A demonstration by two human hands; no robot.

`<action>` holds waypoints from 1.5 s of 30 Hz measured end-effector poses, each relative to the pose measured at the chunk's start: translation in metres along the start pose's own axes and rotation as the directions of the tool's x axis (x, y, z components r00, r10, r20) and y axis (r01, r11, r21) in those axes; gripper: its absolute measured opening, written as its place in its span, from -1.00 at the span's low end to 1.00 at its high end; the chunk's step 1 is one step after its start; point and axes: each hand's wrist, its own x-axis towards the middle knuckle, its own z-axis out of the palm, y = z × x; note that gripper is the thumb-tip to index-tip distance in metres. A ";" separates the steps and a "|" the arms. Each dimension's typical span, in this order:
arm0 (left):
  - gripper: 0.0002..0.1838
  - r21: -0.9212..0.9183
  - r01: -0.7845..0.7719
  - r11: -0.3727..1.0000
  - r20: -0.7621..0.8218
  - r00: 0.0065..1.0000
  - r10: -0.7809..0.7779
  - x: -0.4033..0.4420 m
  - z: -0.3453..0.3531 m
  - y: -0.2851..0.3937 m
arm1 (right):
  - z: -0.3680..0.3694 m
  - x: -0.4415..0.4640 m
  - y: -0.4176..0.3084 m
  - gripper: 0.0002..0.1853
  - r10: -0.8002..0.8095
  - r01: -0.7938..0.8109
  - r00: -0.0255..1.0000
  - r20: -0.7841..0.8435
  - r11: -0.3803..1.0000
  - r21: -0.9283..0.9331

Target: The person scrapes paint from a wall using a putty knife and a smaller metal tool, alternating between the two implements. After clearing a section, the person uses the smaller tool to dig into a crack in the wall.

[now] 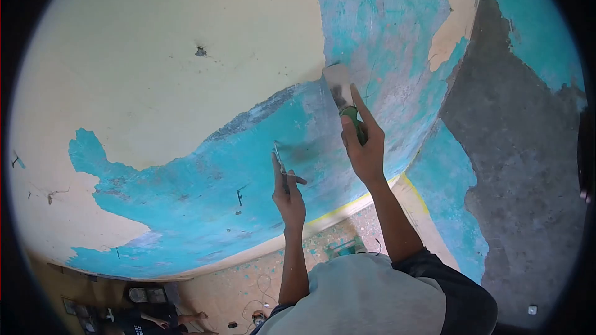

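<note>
My right hand (366, 149) is closed around the green handle of a paint scraper (338, 84), with the index finger stretched along its blade. The blade's tip meets the wall at the border between cream paint (248, 43) and exposed turquoise paint (385, 31). Lower and to the left, my left hand (289, 201) is closed on a thin metal tool (279, 158) seen nearly edge-on; its exact kind is unclear. That tool points up, close to the turquoise wall surface (205, 180); whether it touches is hard to tell.
Grey bare plaster (515, 149) covers much of the adjoining wall at right. Paint flakes and a cable (264, 285) lie on the floor (211, 298). Another person (149, 319) is at the lower left. A dark metal piece (239, 196) sticks out of the wall.
</note>
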 end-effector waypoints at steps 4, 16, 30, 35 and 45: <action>-0.35 -0.007 -0.086 0.996 0.003 0.996 0.086 0.002 -0.003 -0.007 | -0.001 -0.014 0.020 -0.39 0.014 -0.016 1.000 0.025 0.998 0.066; -0.35 0.012 -0.013 1.000 0.005 1.000 0.013 0.000 -0.004 0.005 | -0.003 -0.018 0.033 -0.36 0.026 -0.029 0.999 0.045 0.997 0.073; -0.36 0.016 -0.077 0.997 0.001 0.997 0.077 0.001 -0.002 -0.003 | -0.003 -0.011 0.037 -0.38 -0.100 0.101 0.995 0.010 0.994 -0.051; -0.36 0.018 -0.008 1.000 -0.002 1.000 0.008 -0.001 0.000 0.006 | -0.002 0.017 0.000 -0.39 -0.090 0.089 0.996 -0.010 0.995 -0.045; -0.35 0.024 -0.026 0.999 -0.009 1.000 0.026 0.000 0.000 0.002 | 0.000 -0.012 0.031 -0.39 -0.105 0.105 0.994 -0.006 0.994 -0.036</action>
